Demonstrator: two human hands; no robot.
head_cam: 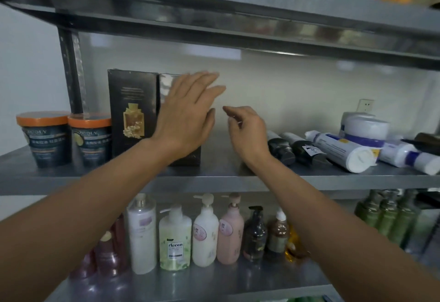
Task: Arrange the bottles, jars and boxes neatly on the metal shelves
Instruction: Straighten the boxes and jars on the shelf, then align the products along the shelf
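Lower shelf (214, 280) has a row of upright pump bottles (205, 232). On the mid metal shelf (221, 166), left of centre, 2 tall black boxes (132, 113) stand upright side by side. Right end: white tubes (340, 149) & dark bottles (281, 149) lie on their sides. Far left: 2 orange-lidded jars (45, 140), upright, just beside each other. L hand (188, 113) is flat w/ fingers straight in front of the 2nd box, gripping nothing. R hand (247, 130) is loosely curled, empty, over bare shelf.

"ZCOLY" in pale capitals on the left orange-lidded tub (44, 138) and again on the right orange-lidded tub (91, 141), both left of the left grip (188, 116), smaller lines beneath too blurred to read, "Accen" in dark script on the green-and-white pump bottle (175, 240) on the shelf below that grip, fine print on the black box (132, 111) illegible
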